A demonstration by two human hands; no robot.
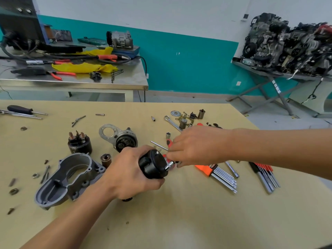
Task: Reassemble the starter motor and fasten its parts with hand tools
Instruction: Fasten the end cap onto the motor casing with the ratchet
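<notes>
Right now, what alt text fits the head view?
The left hand grips a black motor body at a tan table while the right hand holds a tool at its end. A grey housing, a solenoid and hex keys lie around.

Steel table (pixel 89 86) and engine (pixel 287 44) against a wall with a teal band (pixel 188 65).

At the steel table's far left end stands a dark machine (pixel 19 24) with cables trailing from it. A yellow cloth (pixel 84 67) lies across the table's middle, with red-handled pliers (pixel 61 74) just in front of it near the front edge. A silver compressor (pixel 120 39) sits on a blue box (pixel 129 51) at the far right end. Well to the table's right, the engine rests on a folding stand (pixel 273 90).
</notes>
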